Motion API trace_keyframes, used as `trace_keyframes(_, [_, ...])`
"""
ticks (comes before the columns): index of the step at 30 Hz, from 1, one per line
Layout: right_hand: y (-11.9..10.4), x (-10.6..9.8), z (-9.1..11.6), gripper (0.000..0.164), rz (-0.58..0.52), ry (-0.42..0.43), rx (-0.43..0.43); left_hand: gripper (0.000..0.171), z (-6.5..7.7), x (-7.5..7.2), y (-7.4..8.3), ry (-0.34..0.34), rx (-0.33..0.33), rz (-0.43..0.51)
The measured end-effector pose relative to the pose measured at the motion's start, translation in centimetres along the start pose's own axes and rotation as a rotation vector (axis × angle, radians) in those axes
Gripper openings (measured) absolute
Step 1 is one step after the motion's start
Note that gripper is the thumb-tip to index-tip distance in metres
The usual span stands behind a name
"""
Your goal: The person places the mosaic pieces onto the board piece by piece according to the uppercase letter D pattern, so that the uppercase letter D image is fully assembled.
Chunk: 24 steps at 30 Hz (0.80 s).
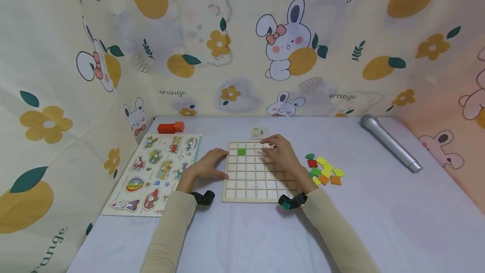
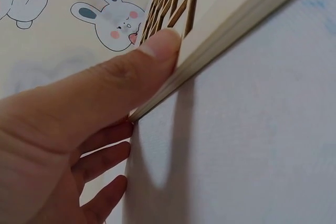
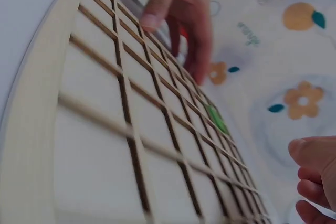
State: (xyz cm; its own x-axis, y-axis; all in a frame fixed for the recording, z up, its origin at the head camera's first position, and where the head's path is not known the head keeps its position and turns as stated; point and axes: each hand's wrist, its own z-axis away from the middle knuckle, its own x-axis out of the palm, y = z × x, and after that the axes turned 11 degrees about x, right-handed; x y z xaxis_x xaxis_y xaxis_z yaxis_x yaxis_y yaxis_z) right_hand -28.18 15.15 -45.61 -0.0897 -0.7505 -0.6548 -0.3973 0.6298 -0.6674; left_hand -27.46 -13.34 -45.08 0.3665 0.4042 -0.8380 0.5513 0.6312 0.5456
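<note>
A wooden grid board (image 1: 242, 202) lies flat on the table, with one green square tile (image 1: 241, 151) in an upper-left cell. At its left edge my left hand (image 1: 206, 164) touches the frame; the left wrist view shows the thumb (image 2: 157, 45) on the rim and the other fingers reaching along the side. My right hand (image 1: 283, 155) is over the board's upper right part, its fingers loosely bent. No piece shows in that hand, and the right wrist view has its fingertips (image 3: 298, 148) above the far end of the grid.
Several loose yellow, orange, red and green tiles (image 1: 326, 171) lie right of the board. A small pattern card (image 1: 259, 132) is behind it. On the left are a picture puzzle board (image 1: 151, 172) and red-orange blocks (image 1: 170, 127); a silver microphone (image 1: 391, 143) lies at far right.
</note>
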Motion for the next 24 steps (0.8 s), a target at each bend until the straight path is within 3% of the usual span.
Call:
trace_keyframes(11, [2.5, -7.4, 3.5, 0.024, 0.137, 0.012, 0.03, 0.083, 0.1, -0.3, 0.4, 0.002, -0.004, 0.033])
trace_keyframes(17, [4.2, -10.0, 6.1, 0.023, 0.179, -0.087, 0.148, 0.084, 0.0, 0.0, 0.0, -0.006, -0.004, 0.008])
trace_keyframes(24, [5.6, -11.1, 7.5, 0.02, 0.245, -0.198, 0.258, 0.085, 0.0, 0.0, -0.1, -0.01, -0.02, 0.001])
